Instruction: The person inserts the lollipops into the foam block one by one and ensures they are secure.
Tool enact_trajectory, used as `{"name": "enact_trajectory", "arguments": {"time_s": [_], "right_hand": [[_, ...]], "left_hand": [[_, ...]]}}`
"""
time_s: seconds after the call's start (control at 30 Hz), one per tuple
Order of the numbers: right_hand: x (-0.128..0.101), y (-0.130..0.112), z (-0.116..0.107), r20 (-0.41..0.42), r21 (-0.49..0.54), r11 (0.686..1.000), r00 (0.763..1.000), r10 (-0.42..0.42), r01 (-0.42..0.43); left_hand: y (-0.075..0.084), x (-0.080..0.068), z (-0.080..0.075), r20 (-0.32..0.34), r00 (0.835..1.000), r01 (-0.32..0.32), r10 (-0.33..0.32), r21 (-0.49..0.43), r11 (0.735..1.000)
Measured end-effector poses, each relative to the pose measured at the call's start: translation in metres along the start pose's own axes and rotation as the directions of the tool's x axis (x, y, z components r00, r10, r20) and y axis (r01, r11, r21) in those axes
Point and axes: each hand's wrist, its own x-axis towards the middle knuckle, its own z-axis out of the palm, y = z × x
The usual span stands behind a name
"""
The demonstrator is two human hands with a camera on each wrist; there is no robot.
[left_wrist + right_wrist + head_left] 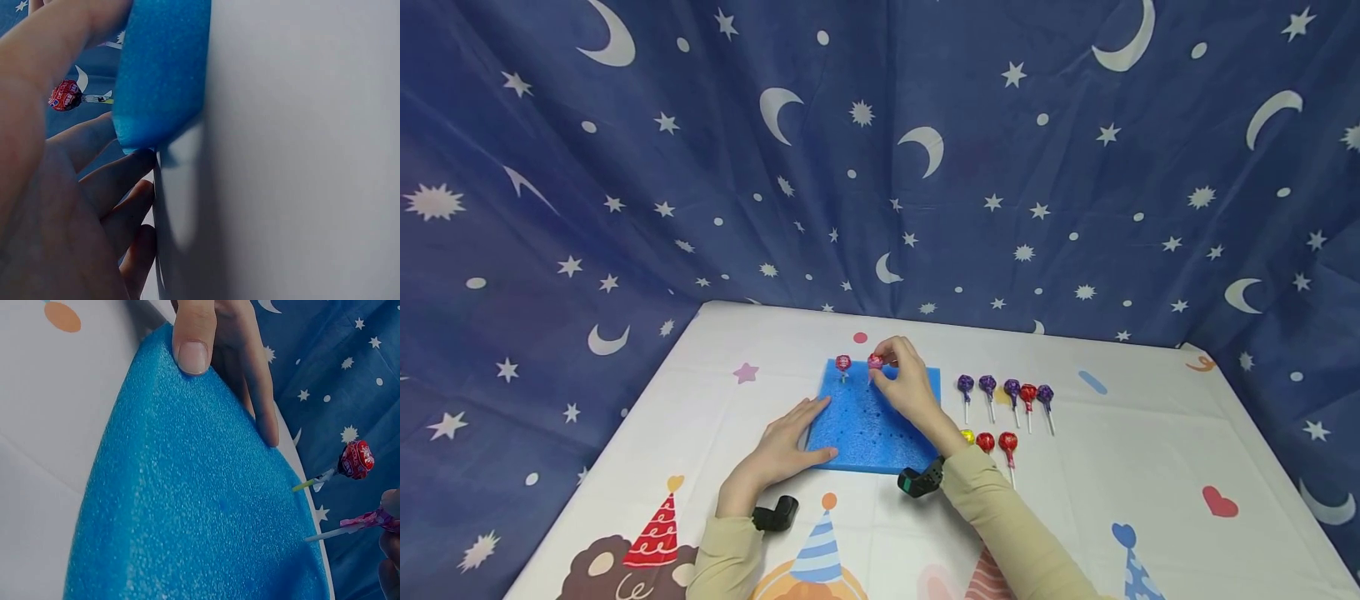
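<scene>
A blue foam block (pixel 865 429) with small dark holes lies on the table. One red lollipop (pixel 843 363) stands upright in its far left part, and the right wrist view also shows this red lollipop (pixel 356 460) with its stick in the foam. My right hand (pixel 910 387) pinches a second lollipop (pixel 875 362) by its head and pink wrapper. The white stick (pixel 328 534) of that one meets the foam surface; how deep it sits I cannot tell. My left hand (pixel 786 442) rests against the block's left side, fingers extended, thumb at the near edge.
Right of the block lies a row of purple lollipops (pixel 988 383) with one red lollipop (pixel 1027 393) among them. Nearer, two red lollipops (pixel 1008 442) and a yellow one (pixel 967 437) lie partly behind my right forearm. A starry blue curtain (pixel 850 208) hangs behind the table.
</scene>
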Motion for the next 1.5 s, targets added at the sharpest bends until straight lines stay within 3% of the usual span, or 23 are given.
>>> {"name": "enact_trajectory", "arguments": {"time_s": [0.33, 0.93, 1.5], "right_hand": [[0.0, -0.002, 0.003, 0.037, 0.026, 0.999, 0.999, 0.028, -0.029], [-0.001, -0.004, 0.004, 0.054, -0.018, 0.999, 0.997, 0.047, -0.046], [-0.008, -0.002, -0.014, 0.12, -0.036, 0.995, 0.988, 0.095, -0.091]], "left_hand": [[0.001, 0.0, 0.001, 0.004, 1.0, 0.015, -0.015, 0.002, 1.0], [0.004, 0.0, -0.002, 0.002, 1.0, -0.002, 0.002, -0.003, 1.0], [0.002, -0.001, -0.002, 0.003, 1.0, -0.009, 0.009, 0.001, 1.0]]}}
